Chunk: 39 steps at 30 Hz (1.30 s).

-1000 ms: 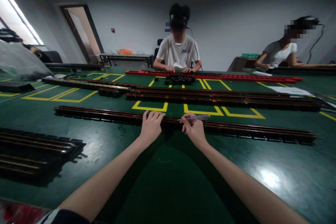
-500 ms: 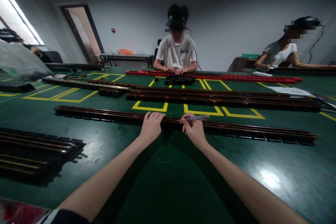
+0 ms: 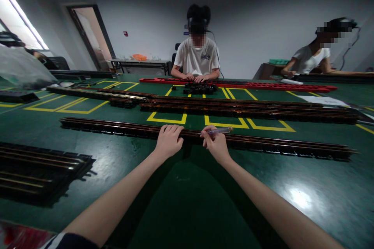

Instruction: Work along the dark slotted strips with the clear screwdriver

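Observation:
A long black rail with copper-coloured strips along its length lies across the green table in front of me. My left hand grips it left of its middle, fingers over the top and thumb on the near side. Just to the right, my right hand is closed around a small screwdriver with a clear handle. The screwdriver lies nearly level, its thin tip pointing left at the rail's upper side between my hands. Whether the tip touches the rail is too small to tell.
Similar black rails lie beyond mine, and more are stacked at the near left. Behind them is a long red frame with small black parts. One person works opposite; another sits at the right.
My left thumb has moved out to the right along the rail's near side, and that hand has shifted very slightly. My right hand and the screwdriver stay almost in place.

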Available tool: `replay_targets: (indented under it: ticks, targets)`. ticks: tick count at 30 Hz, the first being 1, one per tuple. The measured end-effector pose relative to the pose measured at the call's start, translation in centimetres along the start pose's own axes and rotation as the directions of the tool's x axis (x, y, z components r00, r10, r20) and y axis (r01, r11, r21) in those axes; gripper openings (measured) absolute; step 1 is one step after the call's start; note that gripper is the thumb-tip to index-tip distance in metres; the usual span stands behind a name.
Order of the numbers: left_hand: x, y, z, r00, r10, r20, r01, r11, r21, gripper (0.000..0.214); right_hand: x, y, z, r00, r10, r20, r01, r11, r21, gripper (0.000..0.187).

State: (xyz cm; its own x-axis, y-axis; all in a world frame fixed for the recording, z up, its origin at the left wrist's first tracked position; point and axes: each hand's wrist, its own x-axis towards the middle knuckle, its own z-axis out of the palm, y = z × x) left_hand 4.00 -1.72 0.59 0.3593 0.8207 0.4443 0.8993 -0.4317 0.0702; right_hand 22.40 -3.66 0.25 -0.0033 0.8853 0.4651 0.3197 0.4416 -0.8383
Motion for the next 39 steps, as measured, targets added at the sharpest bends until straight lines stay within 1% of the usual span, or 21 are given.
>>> replay_targets:
  ticks: [13, 20, 29, 39]
  targets:
    - [0.01, -0.07, 0.2, 1.0, 0.001, -0.009, -0.001, 1.0, 0.019, 0.037, -0.03, -0.05, 0.01, 1.0, 0.002, 0.004, -0.002, 1.0, -0.004, 0.024]
    - [0.0, -0.02, 0.17, 1.0, 0.002, -0.013, -0.001, 0.999, 0.035, 0.035, 0.02, -0.05, 0.14, 1.0, 0.012, -0.017, -0.012, 1.0, 0.002, 0.025]
    - [0.04, -0.17, 0.23, 1.0, 0.005, -0.011, -0.004, 1.0, 0.021, 0.036, -0.04, -0.02, 0.15, 1.0, 0.002, 0.002, -0.002, 1.0, 0.003, 0.026]
    - [-0.02, -0.21, 0.33, 1.0, 0.012, -0.017, -0.011, 0.999, 0.037, 0.039, -0.02, 0.01, 0.23, 1.0, -0.003, -0.006, 0.003, 1.0, 0.008, 0.026]
